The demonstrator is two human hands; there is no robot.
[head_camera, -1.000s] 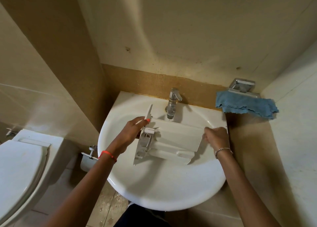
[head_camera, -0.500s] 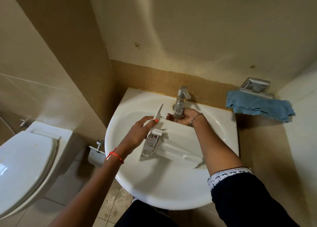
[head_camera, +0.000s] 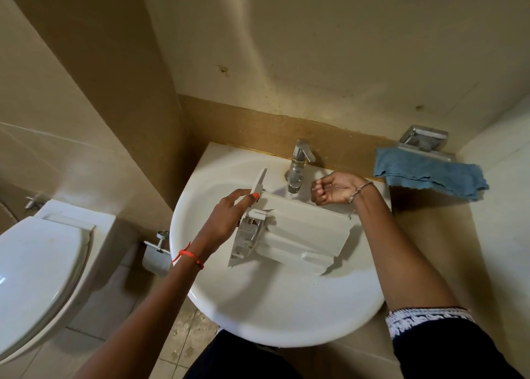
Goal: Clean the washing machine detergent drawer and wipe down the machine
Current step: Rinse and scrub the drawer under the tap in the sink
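Sink point(head_camera: 286, 321) with detergent drawer point(head_camera: 309, 229) inside

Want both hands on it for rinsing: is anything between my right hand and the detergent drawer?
Nothing visible. The right hand is empty beside the faucet, just past the far edge of the detergent drawer; the left hand holds its front end.
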